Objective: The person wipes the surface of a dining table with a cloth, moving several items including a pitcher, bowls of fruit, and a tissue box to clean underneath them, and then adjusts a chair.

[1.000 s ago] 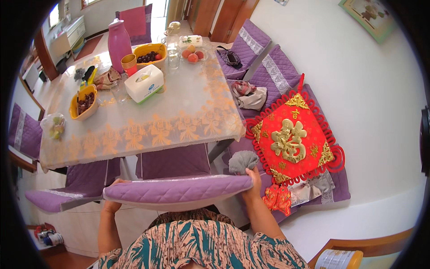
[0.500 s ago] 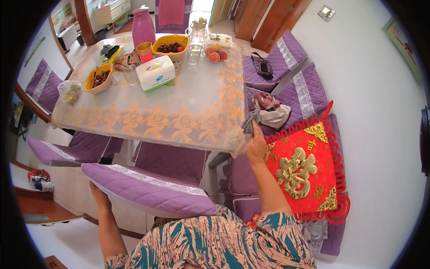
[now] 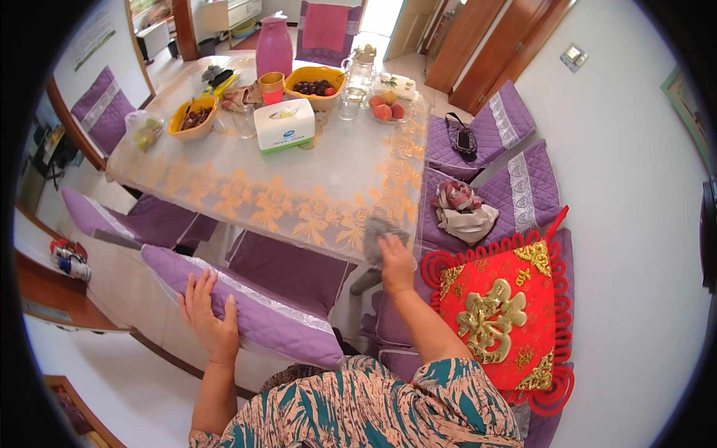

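My right hand [image 3: 398, 267] presses a grey cloth [image 3: 379, 233] onto the near right corner of the table [image 3: 351, 168], which wears a pale cover with an orange flower border. The fingers rest over the cloth and partly hide it. My left hand [image 3: 211, 319] lies against the padded back of a purple chair [image 3: 280, 321] with a white lace band. Its fingers are spread and nothing is in them.
On the table stand a tissue box [image 3: 285, 128], yellow fruit baskets [image 3: 314, 73], a pink jug [image 3: 275, 48], a glass pitcher [image 3: 361, 71] and a plate of peaches [image 3: 388, 112]. Purple chairs surround it. A red tasselled hanging [image 3: 478, 269] covers one at the right.
My right hand has brought the grey cloth from beyond the table's right edge leftward onto the corner. My left hand has come up from beside the chair back onto its padded face.
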Tool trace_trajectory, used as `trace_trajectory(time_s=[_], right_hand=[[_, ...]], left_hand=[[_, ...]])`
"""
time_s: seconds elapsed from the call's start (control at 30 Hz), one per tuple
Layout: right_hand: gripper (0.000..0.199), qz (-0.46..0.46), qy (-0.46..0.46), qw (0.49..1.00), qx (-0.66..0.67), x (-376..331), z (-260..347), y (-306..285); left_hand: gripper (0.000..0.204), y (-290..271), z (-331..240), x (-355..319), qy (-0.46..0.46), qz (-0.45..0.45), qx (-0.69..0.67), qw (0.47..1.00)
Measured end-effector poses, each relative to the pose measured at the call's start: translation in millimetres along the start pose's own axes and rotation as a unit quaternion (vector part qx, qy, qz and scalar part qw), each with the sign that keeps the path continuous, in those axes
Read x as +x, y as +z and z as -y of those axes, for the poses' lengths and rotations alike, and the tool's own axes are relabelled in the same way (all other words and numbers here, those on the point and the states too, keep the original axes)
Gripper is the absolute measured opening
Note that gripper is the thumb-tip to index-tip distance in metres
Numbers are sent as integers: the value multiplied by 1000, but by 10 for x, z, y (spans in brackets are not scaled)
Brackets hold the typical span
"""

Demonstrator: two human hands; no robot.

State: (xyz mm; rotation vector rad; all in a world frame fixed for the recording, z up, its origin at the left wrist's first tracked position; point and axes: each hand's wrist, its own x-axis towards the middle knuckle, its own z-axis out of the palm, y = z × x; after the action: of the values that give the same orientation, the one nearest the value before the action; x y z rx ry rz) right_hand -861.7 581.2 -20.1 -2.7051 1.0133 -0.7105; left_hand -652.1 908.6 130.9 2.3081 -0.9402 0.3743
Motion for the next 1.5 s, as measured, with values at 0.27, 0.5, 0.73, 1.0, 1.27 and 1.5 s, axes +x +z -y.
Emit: trace_trajectory(time_s=[0.27,0.5,0.73,1.0,1.27,1.5], right_hand=[[48,32,-25,999,31,87,27,195],[57,110,-160,978,77,266,175,-32],[59,53,33,998,11,1097,-1027,160],[54,77,-189,975,83,595,39,315],[55,166,-215,960,67,496,-480,-229],[59,60,-164,982,65,579,-245,129]], left_hand=[[43,76,18,7,-36,41,35,998],[47,62,53,-44,-92,28,95,991],[41,84,-42,-49,-124,32,93,987],[38,62,-96,-19,-142,39,98,984],[35,68,-103,-46,-149,23,83,985],[35,136,-101,-7,-142,13,80,987]])
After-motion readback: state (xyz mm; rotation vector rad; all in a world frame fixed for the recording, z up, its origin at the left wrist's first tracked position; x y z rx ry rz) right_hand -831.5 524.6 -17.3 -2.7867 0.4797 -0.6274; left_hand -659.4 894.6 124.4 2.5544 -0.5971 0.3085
